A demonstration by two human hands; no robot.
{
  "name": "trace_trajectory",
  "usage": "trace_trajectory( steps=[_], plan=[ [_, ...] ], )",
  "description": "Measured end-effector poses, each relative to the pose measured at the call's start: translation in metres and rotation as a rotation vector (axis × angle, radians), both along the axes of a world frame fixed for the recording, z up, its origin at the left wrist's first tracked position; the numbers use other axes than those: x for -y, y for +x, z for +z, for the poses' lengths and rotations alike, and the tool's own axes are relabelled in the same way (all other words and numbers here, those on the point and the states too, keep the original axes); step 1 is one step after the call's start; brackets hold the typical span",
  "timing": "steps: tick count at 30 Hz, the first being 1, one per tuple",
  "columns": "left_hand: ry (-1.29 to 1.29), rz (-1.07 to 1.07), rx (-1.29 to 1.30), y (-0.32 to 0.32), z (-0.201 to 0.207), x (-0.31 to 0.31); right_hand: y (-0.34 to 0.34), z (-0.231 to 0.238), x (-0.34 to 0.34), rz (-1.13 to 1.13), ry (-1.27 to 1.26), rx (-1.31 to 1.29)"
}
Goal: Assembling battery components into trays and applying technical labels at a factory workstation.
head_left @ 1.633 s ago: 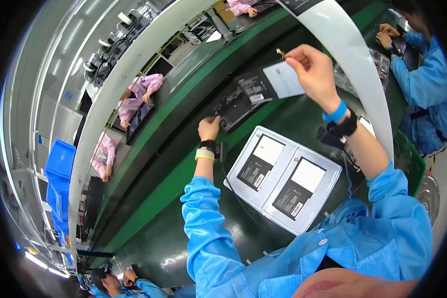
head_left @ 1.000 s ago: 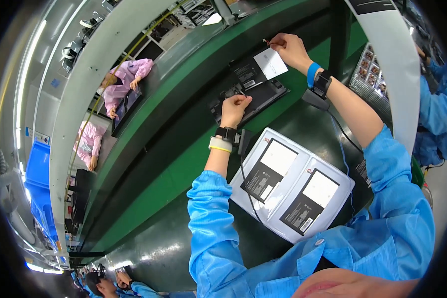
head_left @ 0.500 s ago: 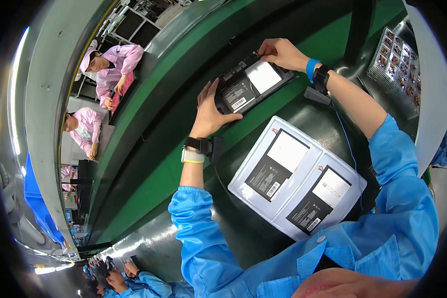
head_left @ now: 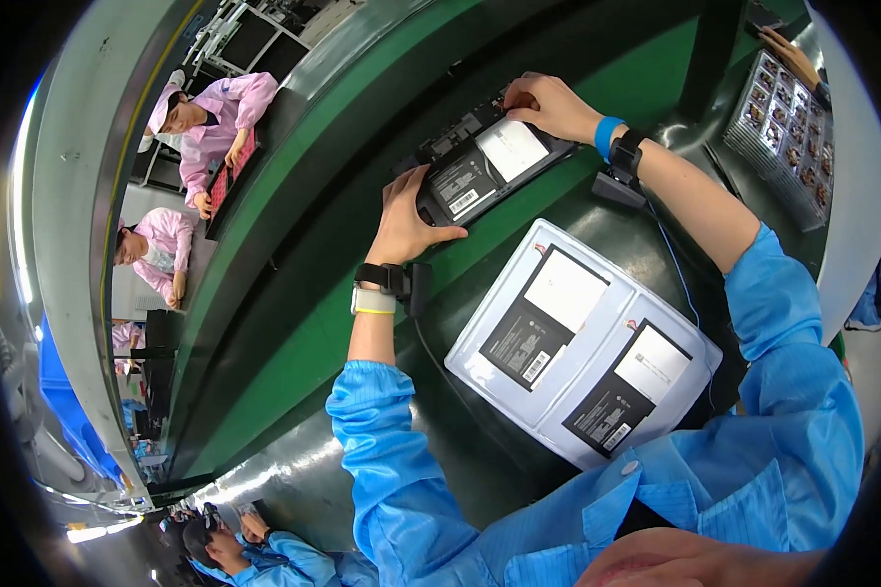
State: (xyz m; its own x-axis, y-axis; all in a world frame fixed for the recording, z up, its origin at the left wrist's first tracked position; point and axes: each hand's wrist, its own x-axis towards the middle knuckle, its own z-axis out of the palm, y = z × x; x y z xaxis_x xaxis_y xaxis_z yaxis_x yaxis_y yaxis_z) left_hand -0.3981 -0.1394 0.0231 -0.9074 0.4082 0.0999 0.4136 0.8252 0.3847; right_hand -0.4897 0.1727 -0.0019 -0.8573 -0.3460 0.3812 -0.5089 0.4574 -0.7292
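A black, open device housing (head_left: 428,204) lies tilted on the green strip of the bench. Inside it sits a flat battery (head_left: 465,186), part black with a printed label and part white. Bare circuit parts run along its far edge. My left hand (head_left: 406,217) grips the housing's left end, thumb at the near edge and fingers toward the far edge. At the far right corner my right hand (head_left: 552,106) has its fingers curled into a pinch; what is between the fingertips is hidden.
Closer to me, a white two-part tray (head_left: 475,367) holds two similar batteries (head_left: 622,389). A blue cable (head_left: 677,256) runs beside it. At far right stand stacked clear trays of small parts (head_left: 778,142), with another person's hand (head_left: 791,57) near them. Co-workers in pink (head_left: 215,127) sit across.
My left hand has shifted slightly left along the housing's end, while my right hand stays pinched at the far corner. Another person's hand has come in by the stacked trays.
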Motion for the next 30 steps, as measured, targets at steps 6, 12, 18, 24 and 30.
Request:
trace_trajectory(
  steps=[6, 12, 18, 24, 30],
  plan=[
    [-0.002, 0.007, 0.004, 0.002, -0.002, 0.003, 0.010, 0.009, -0.022, 0.169, 0.290, -0.099],
    [-0.012, 0.009, 0.006, 0.002, -0.002, 0.005, 0.017, 0.013, -0.023, 0.250, 0.549, -0.086],
    [-0.028, 0.019, 0.006, 0.003, -0.001, 0.007, 0.015, 0.010, -0.017, 0.277, 0.527, -0.083],
    [-0.051, 0.033, -0.011, 0.007, 0.001, 0.009, 0.017, 0.008, -0.014, 0.314, 0.485, -0.087],
    [-0.311, 0.024, -0.109, 0.010, -0.008, -0.003, 0.023, 0.013, -0.016, 0.325, 0.595, -0.053]
  ],
)
